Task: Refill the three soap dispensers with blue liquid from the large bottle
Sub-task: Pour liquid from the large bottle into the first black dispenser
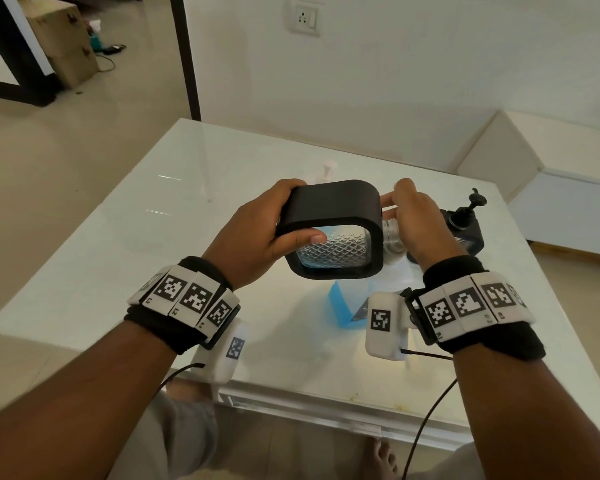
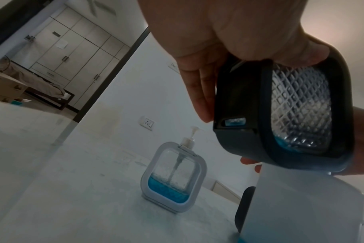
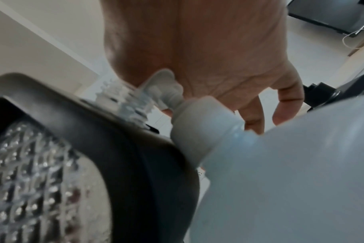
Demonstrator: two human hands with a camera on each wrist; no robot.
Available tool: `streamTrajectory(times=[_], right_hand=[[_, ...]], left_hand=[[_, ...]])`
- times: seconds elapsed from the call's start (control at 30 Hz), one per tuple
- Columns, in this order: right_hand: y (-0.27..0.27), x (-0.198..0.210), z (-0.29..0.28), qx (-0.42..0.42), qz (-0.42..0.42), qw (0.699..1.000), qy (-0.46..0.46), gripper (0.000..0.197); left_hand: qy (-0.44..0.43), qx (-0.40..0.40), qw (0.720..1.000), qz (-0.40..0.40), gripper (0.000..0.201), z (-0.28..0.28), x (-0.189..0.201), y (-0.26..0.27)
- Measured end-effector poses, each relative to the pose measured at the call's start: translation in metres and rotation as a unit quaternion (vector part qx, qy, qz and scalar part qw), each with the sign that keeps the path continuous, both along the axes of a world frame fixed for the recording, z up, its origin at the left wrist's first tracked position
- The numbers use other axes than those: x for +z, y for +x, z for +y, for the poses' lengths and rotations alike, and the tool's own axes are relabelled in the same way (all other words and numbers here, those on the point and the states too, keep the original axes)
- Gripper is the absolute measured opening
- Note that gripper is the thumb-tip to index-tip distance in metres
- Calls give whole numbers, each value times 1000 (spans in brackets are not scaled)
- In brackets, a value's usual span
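My left hand (image 1: 293, 216) grips a black-framed dispenser (image 1: 333, 209) lying on its side in the air, thumb on its diamond-patterned clear face. A little blue liquid pools in its low corner (image 2: 285, 144). Its clear threaded neck (image 1: 392, 233) points right, with no pump on it. My right hand (image 1: 394, 206) touches the dispenser's top side by that neck with straight fingers; the thumb is hidden. The large translucent bottle (image 1: 343, 308) with blue liquid stands under the dispenser, its capped nozzle (image 3: 166, 87) closed.
A white-framed dispenser (image 2: 174, 177) with its pump on and a low blue level stands farther back on the white glossy table (image 1: 187, 174). A second black dispenser (image 1: 465, 233) with a black pump stands at the right. The wall is just behind the table.
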State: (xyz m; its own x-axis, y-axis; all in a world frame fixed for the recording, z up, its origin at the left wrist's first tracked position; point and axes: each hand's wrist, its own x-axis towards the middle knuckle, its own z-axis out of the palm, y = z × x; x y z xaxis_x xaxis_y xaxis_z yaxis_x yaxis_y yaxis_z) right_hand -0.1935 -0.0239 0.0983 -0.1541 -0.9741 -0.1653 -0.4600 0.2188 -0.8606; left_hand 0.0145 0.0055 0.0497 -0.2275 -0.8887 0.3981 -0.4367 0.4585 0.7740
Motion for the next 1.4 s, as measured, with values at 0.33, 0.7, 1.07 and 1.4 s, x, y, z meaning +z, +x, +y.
streamTrajectory(times=[0.33, 0.7, 1.07, 1.4], right_hand=[[2, 6, -1, 17, 12, 1000, 11, 44], [-2, 4, 1, 19, 10, 1000, 11, 44], [1, 4, 1, 34, 39, 999, 0, 43], [-2, 3, 0, 7, 9, 1000, -15, 42]], left_hand=[[-2, -1, 1000, -7, 67, -1, -2, 4], [3, -3, 1000, 7, 59, 1, -1, 1], [-9, 1, 1000, 0, 64, 0, -3, 2], [-3, 8, 1000, -10, 70, 0, -1, 2]])
